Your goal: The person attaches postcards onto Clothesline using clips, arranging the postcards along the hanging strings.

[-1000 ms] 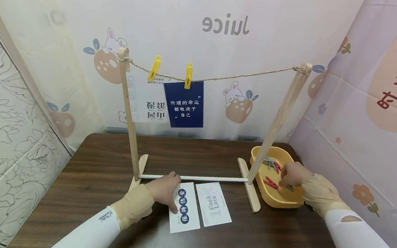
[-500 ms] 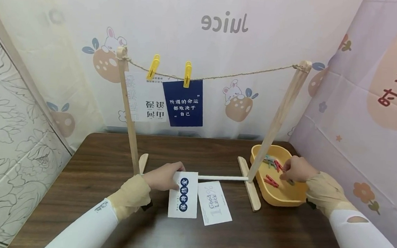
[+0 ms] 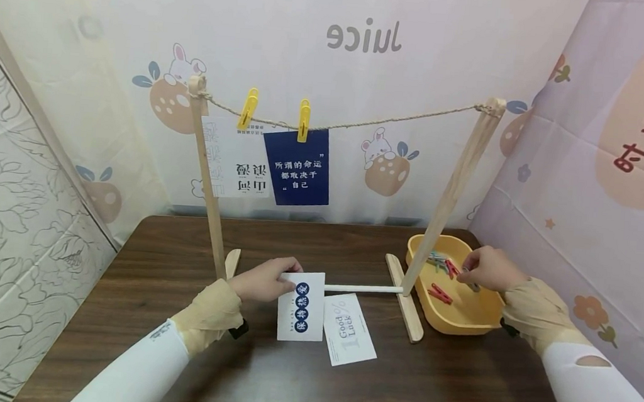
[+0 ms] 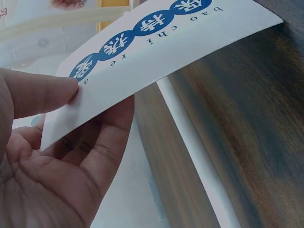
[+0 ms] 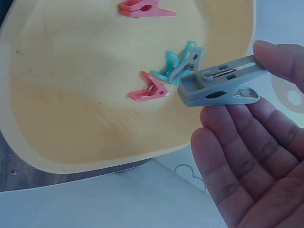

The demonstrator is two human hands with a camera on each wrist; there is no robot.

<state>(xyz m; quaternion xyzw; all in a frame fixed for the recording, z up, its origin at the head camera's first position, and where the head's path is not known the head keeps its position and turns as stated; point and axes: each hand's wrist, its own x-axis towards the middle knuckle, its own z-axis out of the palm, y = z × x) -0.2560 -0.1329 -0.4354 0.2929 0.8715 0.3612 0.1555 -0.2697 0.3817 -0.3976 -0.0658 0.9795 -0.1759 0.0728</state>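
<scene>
Backdrop: printed sheets with rabbits and mirrored lettering wall in a dark wooden surface [image 3: 181, 259].
Rack: a wooden frame [image 3: 210, 179] stands on the surface, two leaning posts joined by a white rod low down and a twine line [image 3: 396, 122] on top; two yellow pegs hold a white card and a dark blue card [image 3: 296, 167] near the left post.
Tray: a yellow tray [image 3: 460, 322] sits just beside the right post's foot, with red and teal pegs lying in it.
Flat card: a "Good Luck" card [image 3: 348, 329] lies flat on the surface, in front of the rod.
Held card: a white card [image 3: 300, 306] with a row of blue dots; its long axis runs towards and away from the person, and it crosses the white rod. In the left wrist view it rises clear of the wood.
Left hand: the left hand [image 3: 261, 279] pinches the card's left edge, thumb on the printed face, fingers [image 4: 111, 137] beneath.
Grey peg: a grey peg [image 5: 221, 88] over the tray's right side, long axis roughly level, closed nose pointing towards the tray's middle.
Right hand: the right hand [image 3: 487, 267] pinches the peg's tail end at the fingertips; the remaining fingers [image 5: 237, 137] lie straight below it.
</scene>
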